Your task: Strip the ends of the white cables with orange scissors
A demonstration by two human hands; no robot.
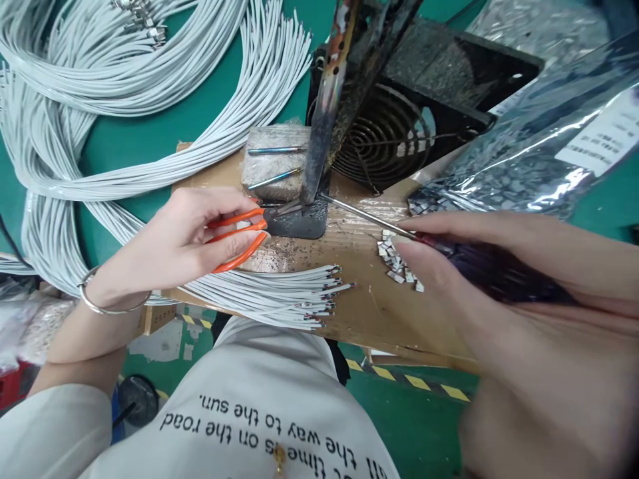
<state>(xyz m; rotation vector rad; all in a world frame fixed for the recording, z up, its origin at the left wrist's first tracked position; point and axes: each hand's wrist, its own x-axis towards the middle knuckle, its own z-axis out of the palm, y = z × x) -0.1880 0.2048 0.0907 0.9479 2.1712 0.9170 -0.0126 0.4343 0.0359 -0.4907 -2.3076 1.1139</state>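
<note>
My left hand is closed around a pair of orange-handled pliers. Their narrow jaws point right, to the foot of an upright metal bar above a dark plate. In my right hand, which is blurred in part, is a screwdriver with a dark red handle. Its thin shaft reaches left, with the tip close to the bar's foot. Small silvery metal pieces lie just left of my right fingers. Below my left hand, a bundle of white wires ends in dark tips.
Coiled white cables cover the left of the green table. A wrapped block with two metal rods on it stands behind the pliers. Farther back is a black fan with a round grille. Plastic bags of small parts lie at right.
</note>
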